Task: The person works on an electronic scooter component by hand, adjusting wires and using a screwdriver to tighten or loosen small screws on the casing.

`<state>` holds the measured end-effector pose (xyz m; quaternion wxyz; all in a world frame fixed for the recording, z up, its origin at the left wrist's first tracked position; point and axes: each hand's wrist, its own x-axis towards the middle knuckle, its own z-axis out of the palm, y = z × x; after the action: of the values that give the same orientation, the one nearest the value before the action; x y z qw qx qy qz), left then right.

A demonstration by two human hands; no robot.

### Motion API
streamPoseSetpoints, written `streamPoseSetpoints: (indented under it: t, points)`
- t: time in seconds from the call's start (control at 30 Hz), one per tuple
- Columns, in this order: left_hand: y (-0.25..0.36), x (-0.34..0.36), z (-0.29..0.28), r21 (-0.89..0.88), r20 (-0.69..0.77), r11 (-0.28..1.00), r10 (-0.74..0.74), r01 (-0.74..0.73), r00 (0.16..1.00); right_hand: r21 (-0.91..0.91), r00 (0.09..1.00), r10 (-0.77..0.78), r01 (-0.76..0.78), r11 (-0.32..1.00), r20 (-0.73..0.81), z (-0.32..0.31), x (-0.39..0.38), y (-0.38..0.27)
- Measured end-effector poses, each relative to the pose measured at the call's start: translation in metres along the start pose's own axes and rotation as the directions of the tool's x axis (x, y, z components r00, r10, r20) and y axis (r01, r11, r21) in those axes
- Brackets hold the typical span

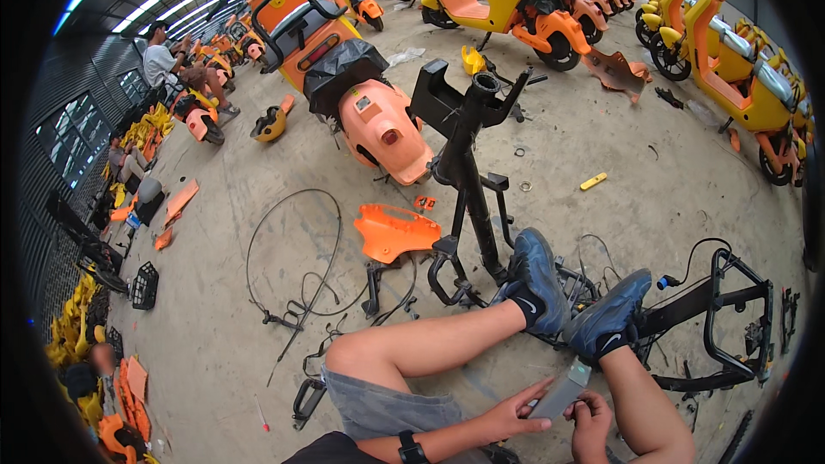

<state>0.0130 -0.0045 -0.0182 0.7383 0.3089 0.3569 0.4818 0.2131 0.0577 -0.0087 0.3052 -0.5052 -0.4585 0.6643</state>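
L hand [514,412] part-closed, fingers + thumb on grey box [563,390]; box at approx. 2 o'clock from it, long axis approx. 1–7 o'clock. R hand [591,424] curled, box's 5 o'clock, v. near; contact/contents: can't tell.

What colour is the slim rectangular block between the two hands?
The block is grey, best seen in the head view.

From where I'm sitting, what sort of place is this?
Probably a scooter workshop or warehouse: there are rows of orange and yellow scooters, a stripped black frame and a loose orange panel.
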Motion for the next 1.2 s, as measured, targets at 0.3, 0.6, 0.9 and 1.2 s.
streamPoseSetpoints:
  t: [0.3, 0.6, 0.9, 1.2]
  points:
    - [-0.009, 0.003, -0.001, 0.006, 0.016, 0.996, -0.089, 0.089, 0.996, -0.317, 0.989, -0.124, 0.142, 0.938, 0.076, -0.017, 0.001, 0.046]
    - [0.009, -0.003, -0.004, 0.305, -0.052, 0.929, -0.205, 0.211, 0.977, -0.358, 0.981, -0.047, 0.112, 0.927, 0.186, 0.03, -0.021, -0.034]
    - [0.002, -0.004, -0.004, 0.133, -0.06, 0.977, -0.16, 0.167, 0.985, 0.044, 0.979, 0.0, -0.009, 0.999, 0.202, 0.013, -0.009, -0.026]
    - [0.012, 0.003, 0.0, 0.095, 0.068, 0.981, -0.174, 0.167, 0.982, 0.271, 0.95, 0.07, -0.157, 0.95, 0.305, 0.01, -0.014, 0.012]
